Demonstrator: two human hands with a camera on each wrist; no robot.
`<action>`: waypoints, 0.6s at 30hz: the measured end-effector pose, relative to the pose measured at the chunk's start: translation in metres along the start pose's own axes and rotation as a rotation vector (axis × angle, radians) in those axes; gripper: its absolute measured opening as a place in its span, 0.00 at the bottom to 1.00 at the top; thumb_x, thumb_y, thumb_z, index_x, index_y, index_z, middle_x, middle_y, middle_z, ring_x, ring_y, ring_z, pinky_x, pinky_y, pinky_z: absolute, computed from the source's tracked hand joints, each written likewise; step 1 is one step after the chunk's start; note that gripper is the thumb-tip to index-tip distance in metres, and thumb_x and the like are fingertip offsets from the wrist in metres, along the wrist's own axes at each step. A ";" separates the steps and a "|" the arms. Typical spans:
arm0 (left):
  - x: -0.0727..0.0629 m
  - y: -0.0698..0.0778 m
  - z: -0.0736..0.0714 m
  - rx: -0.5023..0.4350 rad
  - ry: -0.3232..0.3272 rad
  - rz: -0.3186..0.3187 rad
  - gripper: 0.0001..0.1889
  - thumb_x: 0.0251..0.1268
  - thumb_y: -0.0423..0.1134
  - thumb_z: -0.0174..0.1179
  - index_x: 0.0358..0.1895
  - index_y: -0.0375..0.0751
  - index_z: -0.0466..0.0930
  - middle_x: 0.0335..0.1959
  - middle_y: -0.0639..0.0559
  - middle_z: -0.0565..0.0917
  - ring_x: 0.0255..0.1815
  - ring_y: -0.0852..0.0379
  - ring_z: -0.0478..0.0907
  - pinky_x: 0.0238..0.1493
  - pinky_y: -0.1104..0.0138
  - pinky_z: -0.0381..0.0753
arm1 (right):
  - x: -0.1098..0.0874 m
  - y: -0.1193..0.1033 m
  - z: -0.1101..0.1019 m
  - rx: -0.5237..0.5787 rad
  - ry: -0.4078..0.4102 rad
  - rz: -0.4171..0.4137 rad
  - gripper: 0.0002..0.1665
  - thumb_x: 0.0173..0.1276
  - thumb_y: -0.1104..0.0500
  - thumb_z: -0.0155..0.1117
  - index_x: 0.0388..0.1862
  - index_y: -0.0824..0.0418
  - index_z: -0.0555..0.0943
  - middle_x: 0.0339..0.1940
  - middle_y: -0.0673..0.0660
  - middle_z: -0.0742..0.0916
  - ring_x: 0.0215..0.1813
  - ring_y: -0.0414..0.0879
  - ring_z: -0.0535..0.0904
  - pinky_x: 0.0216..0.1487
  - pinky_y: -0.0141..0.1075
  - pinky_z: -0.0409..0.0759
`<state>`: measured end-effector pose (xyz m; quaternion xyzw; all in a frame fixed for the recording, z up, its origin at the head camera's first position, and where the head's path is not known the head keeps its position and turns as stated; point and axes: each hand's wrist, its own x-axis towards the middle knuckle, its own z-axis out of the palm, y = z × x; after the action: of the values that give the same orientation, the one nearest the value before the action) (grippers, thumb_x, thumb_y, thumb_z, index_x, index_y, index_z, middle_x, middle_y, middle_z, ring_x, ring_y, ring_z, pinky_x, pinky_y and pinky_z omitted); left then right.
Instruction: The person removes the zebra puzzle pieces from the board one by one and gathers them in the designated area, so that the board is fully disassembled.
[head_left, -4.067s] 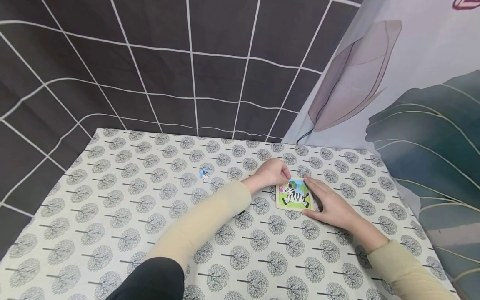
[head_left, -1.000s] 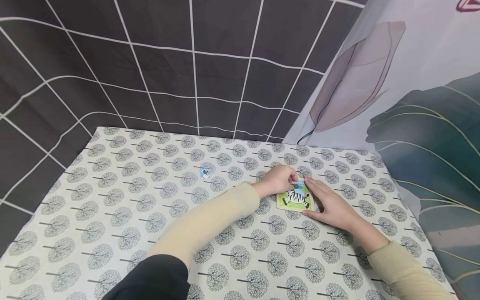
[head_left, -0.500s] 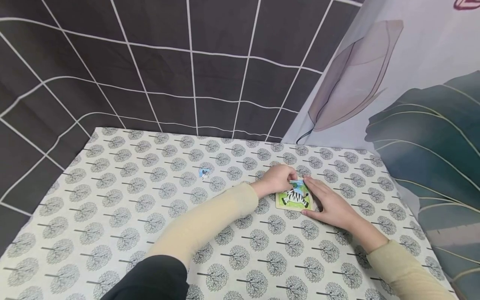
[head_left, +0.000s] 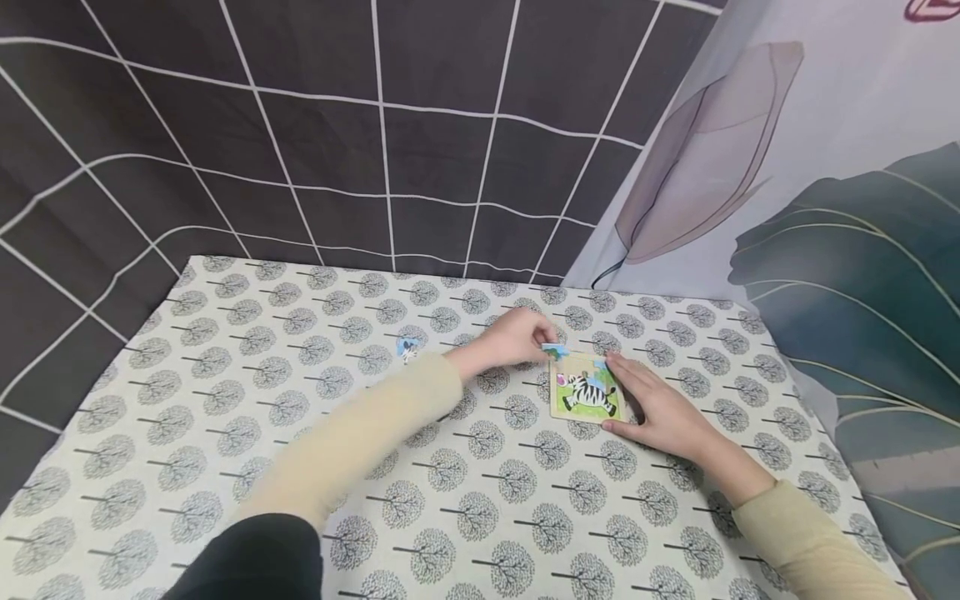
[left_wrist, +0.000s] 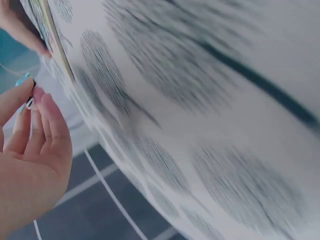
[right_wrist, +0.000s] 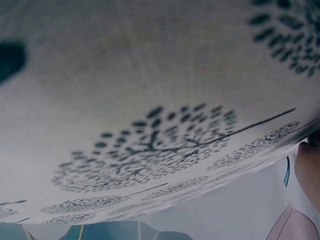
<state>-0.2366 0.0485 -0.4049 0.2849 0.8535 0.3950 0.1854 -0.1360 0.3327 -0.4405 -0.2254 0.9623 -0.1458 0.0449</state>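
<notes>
Head view: left fingers [head_left: 546, 330] have moved a pinched piece [head_left: 554, 351] leftward; right fingers [head_left: 634, 375] clasp the board [head_left: 574, 364].

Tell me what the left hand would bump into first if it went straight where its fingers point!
Probably the zebra puzzle board, just past the puzzle piece that the left hand pinches. Height is hard to judge, so it might pass over the board.

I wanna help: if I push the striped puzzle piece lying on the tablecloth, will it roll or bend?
The striped puzzle piece probably slides, not rolls: it lies flat. It's likely stiff: the held piece juts straight from the left hand.
</notes>
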 end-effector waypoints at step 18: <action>-0.062 -0.066 -0.067 0.087 -0.092 -0.157 0.12 0.57 0.27 0.74 0.44 0.36 0.88 0.42 0.46 0.89 0.44 0.53 0.84 0.57 0.61 0.84 | 0.001 0.001 0.001 -0.012 -0.015 -0.009 0.61 0.67 0.37 0.74 0.86 0.66 0.57 0.87 0.67 0.62 0.85 0.69 0.58 0.83 0.65 0.58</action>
<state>-0.2475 -0.0633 -0.4088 0.2426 0.8801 0.3284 0.2423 -0.1376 0.3328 -0.4416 -0.2308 0.9618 -0.1387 0.0502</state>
